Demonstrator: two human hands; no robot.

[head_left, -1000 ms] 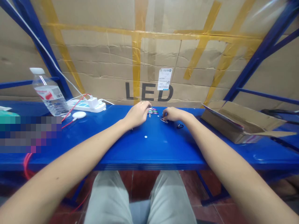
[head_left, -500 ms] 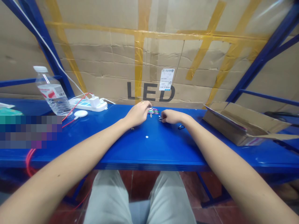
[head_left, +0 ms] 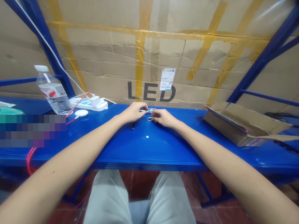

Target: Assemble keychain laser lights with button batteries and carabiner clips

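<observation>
My left hand [head_left: 135, 112] is closed at the back middle of the blue table [head_left: 130, 149], pinching a thin pale shiny piece [head_left: 142, 110]. Just beyond its fingertips lies a small cluster of shiny purple and green metal pieces [head_left: 151, 109], partly covered by both hands. Close by on the right, my right hand [head_left: 164, 118] has its fingers closed on a small silvery wire loop [head_left: 149, 119] that sticks out to the left. A small black item [head_left: 133, 126] lies below my left wrist, too small to name. A white round dot [head_left: 147, 137] is on the tabletop nearer to me.
To the right stands an open cardboard box [head_left: 243, 124]. On the left are a water bottle [head_left: 52, 93], a white power strip [head_left: 100, 107] with cables, and a white round charger [head_left: 81, 113] on a red cord. A large carton [head_left: 105, 62] forms the back wall.
My right hand has moved left with the wire loop, close to my left hand. My left hand has shifted slightly left. A dark clip near my right wrist is now out of sight.
</observation>
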